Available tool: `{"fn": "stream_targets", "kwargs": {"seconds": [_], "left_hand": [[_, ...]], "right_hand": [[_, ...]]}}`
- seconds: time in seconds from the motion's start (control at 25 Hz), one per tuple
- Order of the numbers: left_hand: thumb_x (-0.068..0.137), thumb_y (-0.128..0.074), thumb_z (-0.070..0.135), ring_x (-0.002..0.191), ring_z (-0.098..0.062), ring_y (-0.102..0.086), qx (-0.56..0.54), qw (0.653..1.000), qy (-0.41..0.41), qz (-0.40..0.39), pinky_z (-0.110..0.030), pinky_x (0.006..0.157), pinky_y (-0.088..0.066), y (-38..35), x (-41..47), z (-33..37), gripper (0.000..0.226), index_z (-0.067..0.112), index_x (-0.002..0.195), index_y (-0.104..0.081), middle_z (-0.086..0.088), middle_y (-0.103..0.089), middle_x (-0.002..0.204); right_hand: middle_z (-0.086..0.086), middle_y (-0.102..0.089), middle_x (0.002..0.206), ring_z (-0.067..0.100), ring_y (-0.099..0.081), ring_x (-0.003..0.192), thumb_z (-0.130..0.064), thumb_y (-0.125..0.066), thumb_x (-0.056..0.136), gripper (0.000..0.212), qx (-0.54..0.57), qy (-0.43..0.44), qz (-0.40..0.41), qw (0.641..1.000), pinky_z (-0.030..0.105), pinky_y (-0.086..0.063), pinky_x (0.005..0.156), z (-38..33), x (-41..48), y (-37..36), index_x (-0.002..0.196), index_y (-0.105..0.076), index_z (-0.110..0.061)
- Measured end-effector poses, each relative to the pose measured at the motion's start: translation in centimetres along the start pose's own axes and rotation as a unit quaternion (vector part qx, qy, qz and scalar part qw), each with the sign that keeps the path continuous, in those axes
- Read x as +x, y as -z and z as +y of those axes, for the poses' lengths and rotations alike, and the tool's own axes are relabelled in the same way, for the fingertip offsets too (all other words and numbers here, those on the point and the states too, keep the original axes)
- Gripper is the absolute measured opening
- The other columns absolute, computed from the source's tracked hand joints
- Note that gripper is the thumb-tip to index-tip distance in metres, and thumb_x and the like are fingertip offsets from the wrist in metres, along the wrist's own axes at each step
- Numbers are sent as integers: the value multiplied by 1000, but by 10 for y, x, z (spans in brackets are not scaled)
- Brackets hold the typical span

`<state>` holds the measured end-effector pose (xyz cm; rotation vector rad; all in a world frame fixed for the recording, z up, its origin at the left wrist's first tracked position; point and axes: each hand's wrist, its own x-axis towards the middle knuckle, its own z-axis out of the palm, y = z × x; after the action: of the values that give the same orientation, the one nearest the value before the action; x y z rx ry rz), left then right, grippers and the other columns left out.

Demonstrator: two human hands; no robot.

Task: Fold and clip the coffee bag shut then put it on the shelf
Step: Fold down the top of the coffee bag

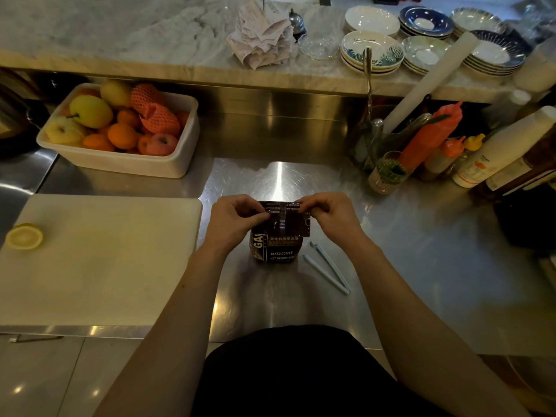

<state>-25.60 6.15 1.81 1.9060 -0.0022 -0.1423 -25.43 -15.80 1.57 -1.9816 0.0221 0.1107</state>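
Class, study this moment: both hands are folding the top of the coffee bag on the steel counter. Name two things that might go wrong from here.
1. The clip lies open on the counter, right of the coffee bag. Reaching for it means freeing the right hand, so the fold may spring back.
2. The bag stands upright, held only at its top by the left hand and the right; a one-handed grip might tip it.

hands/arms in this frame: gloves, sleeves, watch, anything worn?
Nothing worn on either. The left hand and right hand are bare: no gloves, and no rings that show. Both forearms are bare from wrist to the frame's bottom edge: no sleeves, watch or bands in view. The only clothing visible is a black garment on the torso.
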Motion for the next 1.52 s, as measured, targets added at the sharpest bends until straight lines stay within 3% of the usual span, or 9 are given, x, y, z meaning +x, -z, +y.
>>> {"fn": "stream_targets", "kwargs": {"seconds": [0.16,0.28,0.36,0.56,0.8,0.96,1.16,1.32,1.52], "left_hand": [[74,-80,6,77,-7,-70,20,1000,-11,20,-16,70,-56,-1,4,0,27,12,96,-66,-3,-72,82],[78,-75,4,85,-6,-70,48,998,-34,0,-18,80,-57,-1,4,2,26,13,103,-72,-3,-74,90],[79,-74,4,83,-1,-68,66,997,-46,-8,-15,79,-54,-2,4,4,18,12,95,-74,0,-73,88],[82,-74,19,85,-1,-68,106,990,-80,-57,-14,78,-51,-5,6,6,13,19,94,-77,7,-75,88],[82,-73,20,81,-9,-71,115,989,-90,-25,-35,80,-57,-12,5,5,8,16,88,-78,1,-77,83],[81,-75,24,80,-10,-71,104,991,-80,-18,-43,80,-58,-14,7,2,9,18,86,-78,4,-76,81],[78,-77,24,76,-11,-71,70,996,-60,18,-45,77,-59,-10,5,-3,5,21,81,-77,6,-75,76],[82,-73,18,80,-11,-71,69,995,-76,3,-37,79,-58,-9,6,-4,5,17,84,-77,4,-75,79],[86,-67,8,84,-6,-70,49,996,-71,-29,-17,78,-53,-5,8,-1,10,11,91,-76,-1,-74,86]], "right_hand": [[-2,-71,93,6,-68,91,13,-47,83,41,-16,0,-43,999,20,-55,82,-20,2,2,100,-71,-15],[-5,-70,102,9,-65,97,-12,-59,88,27,-69,-6,-67,995,26,-55,83,-25,3,-12,110,-68,-24],[-9,-71,97,8,-64,91,-25,-64,87,14,-143,9,-50,988,31,-53,82,-24,2,-23,100,-69,-29],[-11,-71,83,8,-63,80,-27,-66,86,5,-189,12,22,982,30,-50,74,-24,-6,-32,84,-68,-30],[-10,-72,82,9,-67,79,-28,-65,86,7,-185,21,-85,979,40,-57,77,-22,5,-12,86,-72,-29],[-9,-68,74,11,-63,70,-31,-63,88,9,-233,18,-9,972,30,-51,67,-23,-1,-22,82,-69,-29],[-7,-72,77,11,-65,72,-36,-63,88,13,-208,38,38,977,34,-55,71,-19,-5,-32,84,-70,-26],[-5,-70,70,10,-66,66,-36,-72,81,16,-144,23,54,988,31,-57,65,-14,-4,-28,78,-69,-21],[-4,-68,74,9,-67,73,-10,-68,85,7,-115,38,15,993,26,-54,72,-12,-1,-15,81,-71,-14]]}}
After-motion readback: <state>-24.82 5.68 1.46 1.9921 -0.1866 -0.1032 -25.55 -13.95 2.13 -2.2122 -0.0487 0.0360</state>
